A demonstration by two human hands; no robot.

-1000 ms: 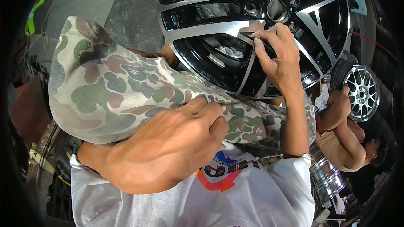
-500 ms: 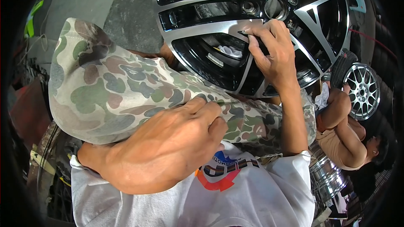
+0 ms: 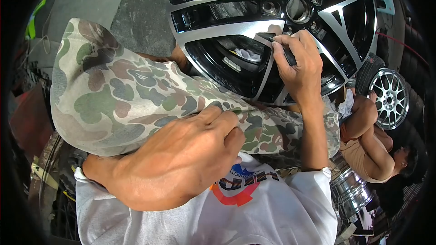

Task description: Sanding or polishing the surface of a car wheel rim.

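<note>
A two-tone alloy wheel, black with bright machined spoke faces, lies tilted across the top of the head view. My right hand is over a lower spoke near the hub, its thumb and fingers pinching a small dark, thin piece against the bright metal. The exact kind of that piece is too small to tell. Closer to me, my left hand is curled above my camouflage trousers. Its fingertips are hidden under the hand, so whatever they hold, if anything, does not show.
To the right, a person sits bent beside a silver mesh-spoke wheel. Another shiny rim stands below that person. A grey cloth or sheet covers floor at the upper left. Cluttered dark parts line the left edge.
My right hand has shifted slightly right and down along the spoke, and more of the dark piece shows. My left hand is nearly still.
</note>
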